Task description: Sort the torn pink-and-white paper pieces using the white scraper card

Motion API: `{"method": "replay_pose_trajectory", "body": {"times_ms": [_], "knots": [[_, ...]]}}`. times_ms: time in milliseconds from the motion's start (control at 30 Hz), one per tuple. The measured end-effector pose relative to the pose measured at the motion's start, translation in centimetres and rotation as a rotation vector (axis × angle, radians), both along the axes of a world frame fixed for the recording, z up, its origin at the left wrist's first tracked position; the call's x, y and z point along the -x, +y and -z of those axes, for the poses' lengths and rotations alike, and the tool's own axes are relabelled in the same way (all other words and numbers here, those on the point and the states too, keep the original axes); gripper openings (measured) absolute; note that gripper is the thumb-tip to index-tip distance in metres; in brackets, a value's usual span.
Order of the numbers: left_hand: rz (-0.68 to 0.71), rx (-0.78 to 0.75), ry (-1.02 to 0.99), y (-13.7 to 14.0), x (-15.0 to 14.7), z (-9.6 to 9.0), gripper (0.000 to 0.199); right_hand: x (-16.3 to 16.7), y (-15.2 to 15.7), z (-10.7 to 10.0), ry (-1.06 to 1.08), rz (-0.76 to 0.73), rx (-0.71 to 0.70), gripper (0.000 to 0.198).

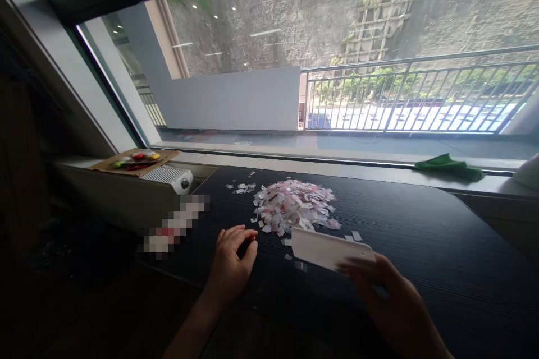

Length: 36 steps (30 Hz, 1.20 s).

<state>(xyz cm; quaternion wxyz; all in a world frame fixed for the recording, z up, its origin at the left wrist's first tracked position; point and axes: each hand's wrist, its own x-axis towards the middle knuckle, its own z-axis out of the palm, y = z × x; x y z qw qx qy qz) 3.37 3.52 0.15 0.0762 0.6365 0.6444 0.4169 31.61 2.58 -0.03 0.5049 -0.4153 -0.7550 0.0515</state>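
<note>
Far left on the sill we've got a brown sheet (99, 166) with small coloured items (141, 158) on it, red, yellow and green. Just right of it, a white slatted box (170, 178) with a round knob. Then a pixelated patch (174, 230) at the table's left edge; can't tell what's under it.

Our left hand (233, 258): half-open over the dark table (421, 224), fingers loosely curled, thumb tip near forefinger tip, nothing visible in it. Few stray scraps (245, 187) beyond it, near the table's back edge.

Main pile of paper scraps (295, 205), white and pinkish, is mid-table, ahead of and between our hands. White flat scoop (328, 252) at its near right edge; can't tell if they touch. Our right hand (387, 280) grips the scoop's right end. A few loose scraps lie around it.

Behind, railing (397, 97) outside the window. Far right, green cloth (448, 168) on the sill.
</note>
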Motion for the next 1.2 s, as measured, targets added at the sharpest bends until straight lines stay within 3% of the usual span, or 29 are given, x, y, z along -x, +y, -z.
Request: {"method": "replay_pose_trajectory", "body": {"times_ms": [167,367,600,967,1100,1200], "knots": [[0.006,0.009,-0.003,-0.1,-0.1,-0.1,0.024,0.3,0.2,-0.1,-0.025,0.045,0.000,0.016],[0.006,0.005,-0.006,0.0,-0.1,-0.3,0.024,0.4,0.0,-0.4,-0.052,-0.007,0.004,0.015],[0.015,-0.004,-0.029,0.0,0.1,-0.3,0.026,-0.7,-1.8,-0.7,0.192,0.338,0.084,0.009],[0.020,0.022,-0.077,0.0,0.5,-0.4,0.028,-1.1,-1.6,-1.3,0.143,0.495,0.059,0.010],[0.021,0.030,-0.083,-0.1,0.4,-0.5,0.029,-1.2,-1.7,-1.3,0.184,0.520,0.135,0.015],[0.016,0.030,-0.084,-0.2,0.4,-0.5,0.029,-1.4,-1.9,-1.3,0.239,0.672,0.229,0.021]]}}
